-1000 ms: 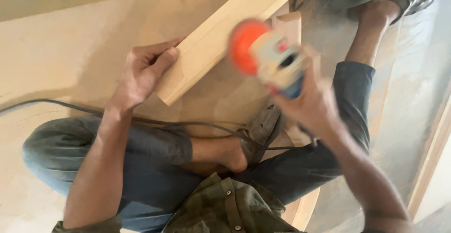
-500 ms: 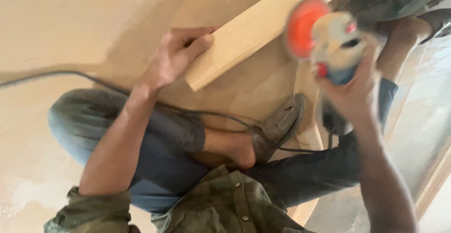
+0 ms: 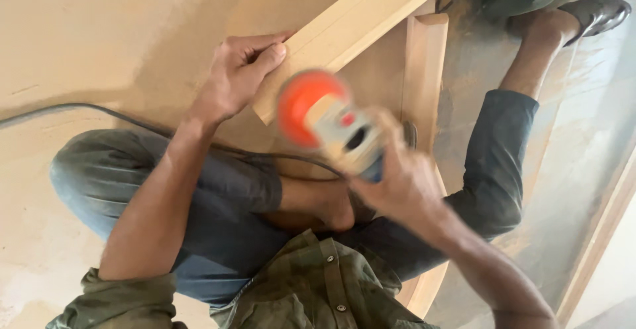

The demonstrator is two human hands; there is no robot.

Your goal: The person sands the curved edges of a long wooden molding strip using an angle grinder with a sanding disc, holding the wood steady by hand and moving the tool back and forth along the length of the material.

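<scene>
I see the left hand (image 3: 235, 80) gripping the wooden moulding (image 3: 344, 27) at upper centre; the right hand (image 3: 397, 183) clenches the orange-disc sander (image 3: 328, 120).

Warm, even daylight fills the scene, tinting the dusty floor (image 3: 99, 31) a soft yellow-tan. The brightest patch lies along the right edge, pale and a little washed out. Shadows are soft: a broad, faint one spreads over the floor beside the left hand (image 3: 235, 80), with no hard edges or glare. Motion blur smears the orange-disc power sander (image 3: 331, 123) and the right hand (image 3: 397, 183) gripping it, so their outlines are fuzzy. The left hand, the wooden plank (image 3: 344, 27) and the checked shirt (image 3: 318, 289) are reasonably sharp. Fine detail looks slightly smoothed overall.
</scene>
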